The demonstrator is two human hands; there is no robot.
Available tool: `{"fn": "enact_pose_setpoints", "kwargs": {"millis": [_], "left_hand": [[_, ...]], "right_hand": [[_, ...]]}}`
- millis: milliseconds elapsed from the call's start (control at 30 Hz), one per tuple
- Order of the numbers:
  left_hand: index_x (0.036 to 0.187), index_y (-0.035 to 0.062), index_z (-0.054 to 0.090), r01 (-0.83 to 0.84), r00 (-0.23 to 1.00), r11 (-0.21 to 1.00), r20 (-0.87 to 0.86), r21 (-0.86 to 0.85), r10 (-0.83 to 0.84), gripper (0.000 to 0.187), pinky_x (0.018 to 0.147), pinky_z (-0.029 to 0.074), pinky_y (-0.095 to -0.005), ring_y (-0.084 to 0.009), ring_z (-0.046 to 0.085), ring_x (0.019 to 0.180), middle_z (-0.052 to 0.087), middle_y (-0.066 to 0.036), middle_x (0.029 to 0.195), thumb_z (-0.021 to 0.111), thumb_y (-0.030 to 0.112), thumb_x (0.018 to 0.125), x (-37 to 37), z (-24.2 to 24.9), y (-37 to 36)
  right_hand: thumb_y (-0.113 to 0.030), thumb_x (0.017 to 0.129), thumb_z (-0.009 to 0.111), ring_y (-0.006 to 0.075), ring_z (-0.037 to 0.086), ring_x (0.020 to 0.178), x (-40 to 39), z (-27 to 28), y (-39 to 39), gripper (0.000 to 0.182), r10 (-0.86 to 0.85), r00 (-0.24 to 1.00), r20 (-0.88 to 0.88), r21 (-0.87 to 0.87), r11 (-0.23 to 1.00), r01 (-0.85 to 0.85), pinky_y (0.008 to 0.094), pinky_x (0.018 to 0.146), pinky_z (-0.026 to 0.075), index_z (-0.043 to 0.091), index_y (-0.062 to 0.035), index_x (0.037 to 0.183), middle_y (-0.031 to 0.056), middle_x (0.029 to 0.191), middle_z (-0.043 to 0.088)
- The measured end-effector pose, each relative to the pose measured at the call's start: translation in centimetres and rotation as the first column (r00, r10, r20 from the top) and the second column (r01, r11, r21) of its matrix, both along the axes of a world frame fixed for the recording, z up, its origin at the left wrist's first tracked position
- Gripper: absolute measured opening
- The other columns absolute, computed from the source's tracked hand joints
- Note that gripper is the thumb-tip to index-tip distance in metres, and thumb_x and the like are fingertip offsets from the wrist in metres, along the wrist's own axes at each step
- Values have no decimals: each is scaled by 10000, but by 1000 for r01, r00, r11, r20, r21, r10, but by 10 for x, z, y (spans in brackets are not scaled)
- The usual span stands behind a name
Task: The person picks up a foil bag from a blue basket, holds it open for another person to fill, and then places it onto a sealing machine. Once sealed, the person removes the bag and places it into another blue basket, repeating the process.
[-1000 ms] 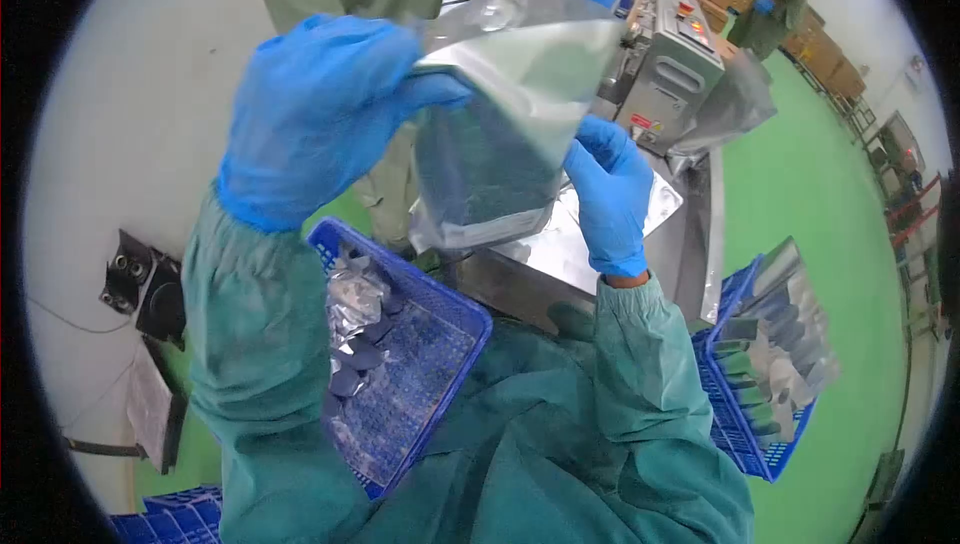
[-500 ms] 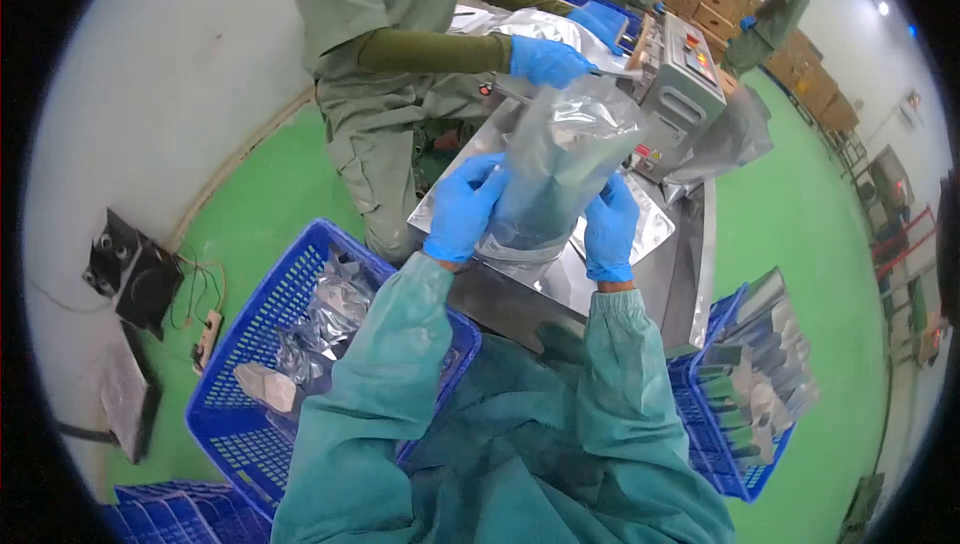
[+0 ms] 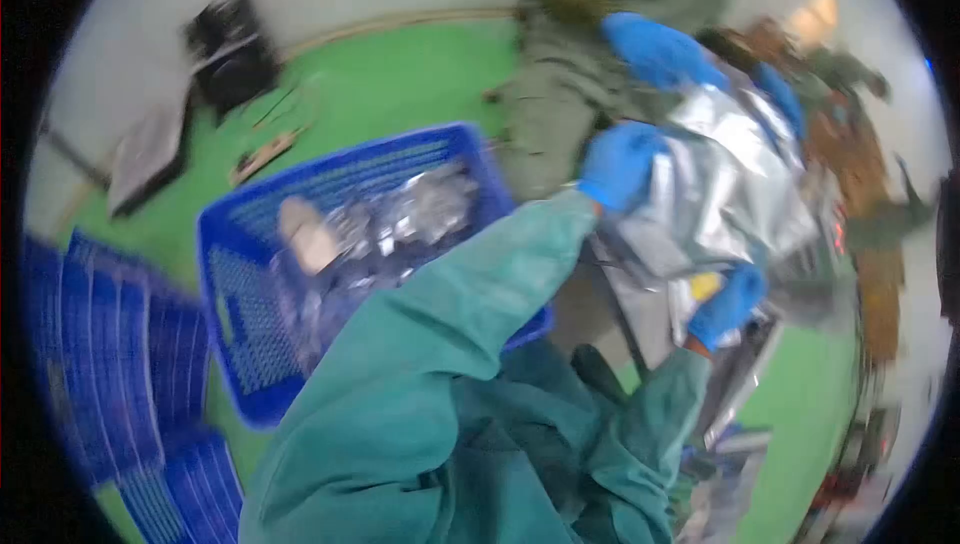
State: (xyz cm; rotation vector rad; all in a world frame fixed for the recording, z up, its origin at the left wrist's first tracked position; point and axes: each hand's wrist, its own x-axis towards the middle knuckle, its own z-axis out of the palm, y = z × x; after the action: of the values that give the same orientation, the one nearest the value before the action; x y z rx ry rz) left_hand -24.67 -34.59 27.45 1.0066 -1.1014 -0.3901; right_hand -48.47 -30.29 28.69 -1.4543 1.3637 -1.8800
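A shiny silver foil bag (image 3: pixel 725 189) lies between my two blue-gloved hands, blurred by motion. My left hand (image 3: pixel 622 164) is closed on its left edge. My right hand (image 3: pixel 730 306) grips the bag's lower edge, beside a small yellow patch (image 3: pixel 705 286); its fingertips are partly hidden. Just beyond, a co-worker's gloved hand (image 3: pixel 665 52) is close to the bag's top, and that person's other hand (image 3: pixel 782 99) is at its far side. Whether those hands touch the bag is too blurred to tell.
A blue basket (image 3: pixel 235 344) with crumpled silver packets (image 3: pixel 400 219) stands left of me. More blue baskets (image 3: pixel 105 344) are at the far left. A power strip (image 3: pixel 265 156) and a black device (image 3: pixel 230 54) sit near the wall. The co-worker's legs (image 3: pixel 560 104) are close ahead.
My view has swung left, shifting the basket toward the centre. The bag has gone from upright to tilted, its silver side showing. The co-worker's hands now appear near it.
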Motion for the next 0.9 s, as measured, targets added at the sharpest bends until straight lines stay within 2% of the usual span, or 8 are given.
{"fn": "enact_pose_setpoints", "kwargs": {"millis": [133, 233, 267, 300, 333, 600, 700, 900], "left_hand": [[996, 73, 654, 234, 966, 959, -150, 158, -211, 252, 842, 465, -351, -278, 618, 914, 655, -122, 962, 529, 242, 858, 53, -32, 91], [1152, 111, 582, -157, 948, 906, 316, 394, 27, 325, 753, 503, -383, -311, 643, 831, 653, -167, 956, 512, 254, 869, 122, -108, 169], [1291, 144, 450, -224, 975, 684, 160, 694, 157, 478, 673, 513, -422, -346, 646, 764, 643, -219, 924, 530, 307, 848, 182, -155, 227], [1362, 132, 324, -475, 878, 306, 422, 825, 226, 647, 630, 507, -444, -380, 637, 728, 641, -233, 861, 549, 401, 819, 197, -147, 258], [1385, 97, 258, -658, 751, 136, 637, 740, 173, 779, 628, 501, -457, -400, 630, 717, 644, -228, 819, 583, 456, 775, 206, -160, 281], [1098, 37, 602, -616, 786, -284, 601, 735, -149, 695, 735, 495, -433, -352, 640, 844, 647, -225, 904, 532, 626, 734, 237, -179, 324], [1003, 43, 649, -803, 590, -18, 790, 596, -163, 607, 731, 490, -431, -356, 638, 842, 647, -221, 895, 540, 585, 754, 233, -219, 343], [765, 43, 643, -765, 597, 307, 802, 566, 8, 367, 679, 453, -478, -384, 600, 738, 620, -203, 786, 505, 372, 850, 273, -239, 338]], "right_hand": [[-184, 895, 524, 160, 511, 839, 5, 3, -1, 222, -72, 991, -112, 15, 997, 74, 288, 764, 428, 564, 24, 964, 76, 903, 563], [-186, 925, 482, 176, 514, 858, -10, 0, -8, 249, 71, 995, 75, 65, 995, -76, 299, 791, 430, 559, 41, 992, 82, 932, 565], [-192, 938, 467, 185, 522, 884, 3, 8, 3, 255, 41, 991, 124, 65, 997, -49, 300, 827, 427, 559, 41, 987, 103, 952, 565], [-220, 933, 483, 195, 531, 920, -32, -12, -12, 287, -60, 938, -340, -8, 998, 61, 312, 866, 416, 565, 36, 1033, 124, 1011, 568], [-220, 924, 496, 195, 533, 935, -13, -1, 1, 296, -72, 984, -162, 9, 997, 74, 317, 869, 414, 566, 32, 1061, 123, 1038, 569], [-245, 895, 552, 151, 521, 902, 12, 3, 31, 313, -52, 995, 80, 131, 991, 41, 285, 817, 406, 605, 1, 1081, 86, 1039, 579], [-244, 889, 568, 121, 502, 835, 11, 3, 33, 306, -12, 995, 97, 111, 994, 1, 267, 785, 402, 610, -3, 1074, 49, 958, 577], [-214, 881, 576, 108, 508, 771, 17, 0, 30, 253, 77, 997, 31, 93, 992, -80, 252, 721, 411, 638, 8, 986, 24, 862, 587]]}}
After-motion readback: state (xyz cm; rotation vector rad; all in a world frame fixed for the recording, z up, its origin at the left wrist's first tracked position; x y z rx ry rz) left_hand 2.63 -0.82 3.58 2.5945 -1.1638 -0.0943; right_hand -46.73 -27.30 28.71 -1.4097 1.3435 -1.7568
